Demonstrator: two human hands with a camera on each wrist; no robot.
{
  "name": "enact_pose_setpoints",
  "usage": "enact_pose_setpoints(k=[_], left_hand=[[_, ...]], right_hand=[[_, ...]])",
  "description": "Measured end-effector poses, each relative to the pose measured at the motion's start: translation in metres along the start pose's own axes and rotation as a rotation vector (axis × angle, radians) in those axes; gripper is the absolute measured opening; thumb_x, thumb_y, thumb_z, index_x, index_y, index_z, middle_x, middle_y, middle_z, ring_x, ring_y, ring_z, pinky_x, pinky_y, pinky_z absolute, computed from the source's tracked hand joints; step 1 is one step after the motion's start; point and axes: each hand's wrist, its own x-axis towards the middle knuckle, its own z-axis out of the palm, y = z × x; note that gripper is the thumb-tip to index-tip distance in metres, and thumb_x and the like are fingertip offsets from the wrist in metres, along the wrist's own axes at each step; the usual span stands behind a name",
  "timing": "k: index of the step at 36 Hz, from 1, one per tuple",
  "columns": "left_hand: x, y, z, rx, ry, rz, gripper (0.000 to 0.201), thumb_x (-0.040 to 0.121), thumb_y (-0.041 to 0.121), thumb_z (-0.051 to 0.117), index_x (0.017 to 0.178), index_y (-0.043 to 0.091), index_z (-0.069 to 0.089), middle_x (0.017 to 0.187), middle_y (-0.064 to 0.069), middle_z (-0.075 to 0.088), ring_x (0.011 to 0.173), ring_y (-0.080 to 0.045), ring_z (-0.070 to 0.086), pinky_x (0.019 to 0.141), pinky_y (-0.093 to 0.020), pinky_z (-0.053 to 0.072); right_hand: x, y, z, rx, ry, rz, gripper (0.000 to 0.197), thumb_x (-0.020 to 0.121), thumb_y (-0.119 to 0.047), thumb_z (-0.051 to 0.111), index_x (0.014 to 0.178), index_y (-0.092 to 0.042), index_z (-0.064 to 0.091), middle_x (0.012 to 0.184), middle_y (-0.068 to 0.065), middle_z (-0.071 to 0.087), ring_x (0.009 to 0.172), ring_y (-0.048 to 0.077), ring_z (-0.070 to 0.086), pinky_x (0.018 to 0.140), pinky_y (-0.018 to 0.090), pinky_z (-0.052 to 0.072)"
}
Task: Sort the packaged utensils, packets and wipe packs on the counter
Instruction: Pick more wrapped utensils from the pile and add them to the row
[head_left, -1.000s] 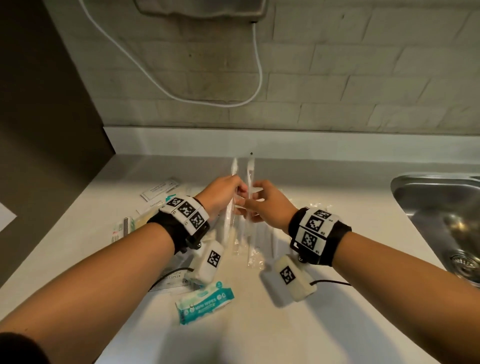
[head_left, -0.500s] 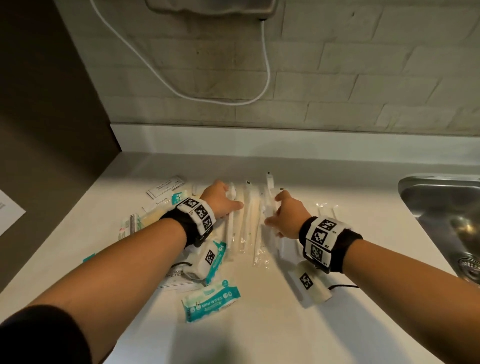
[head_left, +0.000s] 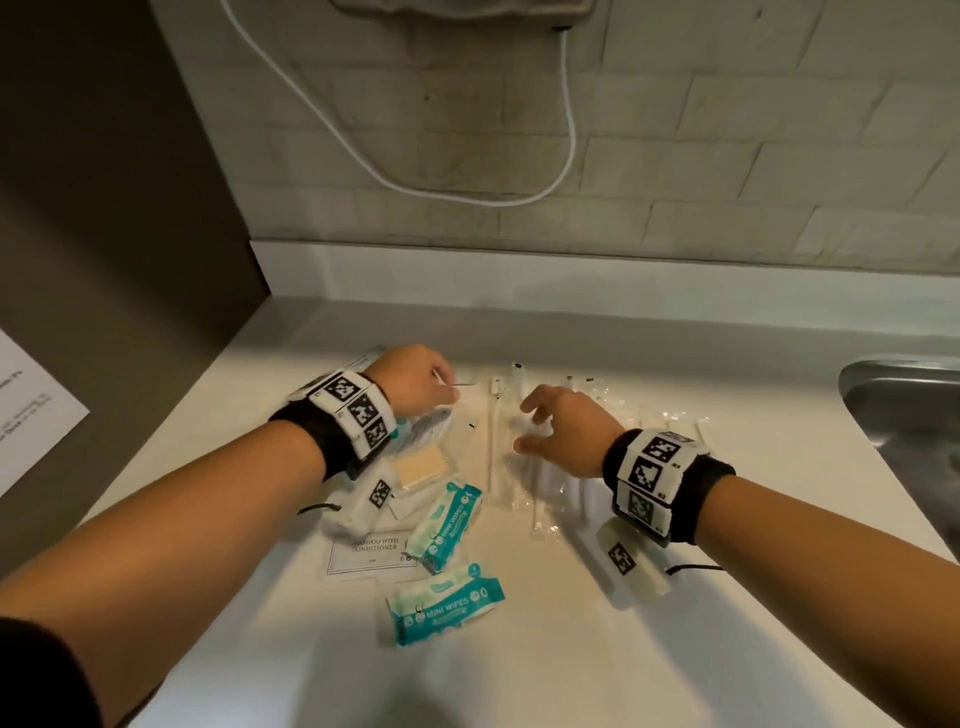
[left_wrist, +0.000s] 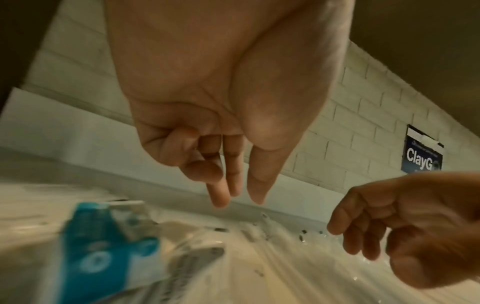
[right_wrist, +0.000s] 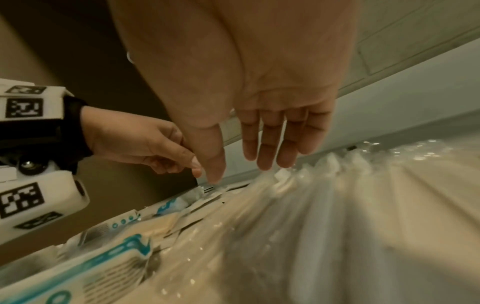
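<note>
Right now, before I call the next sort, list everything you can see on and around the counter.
mini wipes packs: two, teal and white, front centre, one angled behind the other
shampoo packet: one, white, left of the wipes
soap bar: one, pale yellow, wrapped, beneath left wrist
wrapped utensils: several, clear wrap, count unclear, centre
sink: one, steel, right edge
cable: one, white, on wall
left hand: fingers loosely curled, holding nothing
right hand: fingers straight, over utensils

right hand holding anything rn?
No, the right wrist view shows the right hand with fingers straight and spread above the packaged utensils, holding nothing.
</note>
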Motion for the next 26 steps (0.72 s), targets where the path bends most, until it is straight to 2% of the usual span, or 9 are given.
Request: enact_pose_setpoints(k=[3, 5, 8, 12, 16, 19, 22, 24, 26], left_hand=[[-0.018, -0.018, -0.002, 0.081, -0.043, -0.001, 0.04, 0.08, 0.049, 0.071, 0.111, 0.026, 0.064, 0.103, 0.006, 0.065, 0.089, -0.011, 0.061, 0.085, -0.032, 0.052], [-0.031, -0.026, 0.004, 0.134, -0.136, 0.014, 0.061, 0.071, 0.062, 0.073, 0.122, 0.03, 0.06, 0.114, 0.01, 0.063, 0.099, -0.009, 0.06, 0.09, -0.033, 0.051], [-0.044, -0.037, 0.016, 0.265, -0.184, 0.043, 0.078, 0.069, 0.061, 0.075, 0.136, 0.029, 0.052, 0.128, 0.01, 0.058, 0.112, -0.014, 0.058, 0.093, -0.031, 0.048], [-0.052, -0.048, 0.024, 0.354, -0.143, 0.089, 0.071, 0.077, 0.055, 0.071, 0.14, 0.031, 0.049, 0.129, 0.008, 0.054, 0.116, -0.016, 0.056, 0.095, -0.033, 0.048], [-0.053, -0.063, 0.012, 0.363, -0.14, 0.018, 0.065, 0.076, 0.055, 0.072, 0.135, 0.033, 0.054, 0.124, 0.009, 0.059, 0.108, -0.016, 0.059, 0.088, -0.03, 0.05], [-0.053, -0.073, 0.004, 0.34, -0.14, -0.038, 0.064, 0.074, 0.055, 0.075, 0.13, 0.031, 0.058, 0.123, 0.009, 0.064, 0.107, -0.015, 0.062, 0.091, -0.033, 0.052], [-0.051, -0.08, 0.0, 0.3, -0.14, -0.083, 0.061, 0.073, 0.052, 0.077, 0.125, 0.027, 0.06, 0.117, 0.008, 0.065, 0.103, -0.014, 0.062, 0.091, -0.034, 0.052], [-0.048, -0.082, -0.001, 0.27, -0.14, -0.102, 0.054, 0.072, 0.047, 0.08, 0.117, 0.027, 0.06, 0.106, 0.008, 0.062, 0.095, -0.014, 0.061, 0.086, -0.032, 0.052], [-0.044, -0.083, -0.001, 0.204, -0.14, -0.12, 0.047, 0.071, 0.041, 0.082, 0.109, 0.026, 0.059, 0.098, 0.008, 0.06, 0.09, -0.014, 0.06, 0.083, -0.032, 0.053]], right_hand=[[0.012, -0.016, 0.005, -0.1, -0.014, -0.116, 0.036, 0.09, -0.036, 0.059, 0.123, -0.02, 0.056, 0.121, 0.001, 0.062, 0.106, 0.019, 0.057, 0.096, 0.038, 0.048], [0.024, -0.027, 0.007, -0.158, -0.021, -0.166, 0.035, 0.093, -0.037, 0.054, 0.124, -0.02, 0.058, 0.125, 0.001, 0.061, 0.113, 0.021, 0.054, 0.099, 0.039, 0.046], [0.043, -0.042, 0.011, -0.278, -0.067, -0.202, 0.041, 0.093, -0.036, 0.054, 0.131, -0.021, 0.053, 0.131, 0.002, 0.058, 0.12, 0.026, 0.05, 0.103, 0.043, 0.043], [0.065, -0.06, 0.016, -0.467, -0.139, -0.202, 0.059, 0.087, -0.036, 0.063, 0.141, -0.023, 0.042, 0.137, 0.004, 0.053, 0.125, 0.029, 0.049, 0.104, 0.046, 0.042], [0.074, -0.072, 0.021, -0.634, -0.239, -0.163, 0.069, 0.081, -0.042, 0.069, 0.14, -0.022, 0.041, 0.133, 0.006, 0.051, 0.125, 0.03, 0.045, 0.103, 0.046, 0.041], [0.077, -0.076, 0.022, -0.66, -0.269, -0.191, 0.065, 0.08, -0.044, 0.068, 0.138, -0.027, 0.044, 0.131, 0.008, 0.047, 0.124, 0.031, 0.043, 0.099, 0.047, 0.042], [0.077, -0.078, 0.02, -0.684, -0.299, -0.201, 0.068, 0.082, -0.045, 0.066, 0.142, -0.03, 0.04, 0.135, 0.006, 0.044, 0.127, 0.031, 0.042, 0.102, 0.048, 0.041], [0.076, -0.081, 0.019, -0.661, -0.321, -0.203, 0.064, 0.084, -0.041, 0.066, 0.142, -0.026, 0.041, 0.134, 0.005, 0.048, 0.125, 0.03, 0.047, 0.103, 0.045, 0.041], [0.076, -0.083, 0.019, -0.632, -0.322, -0.22, 0.051, 0.084, -0.033, 0.067, 0.131, -0.019, 0.051, 0.125, 0.005, 0.057, 0.115, 0.028, 0.055, 0.099, 0.043, 0.044]])
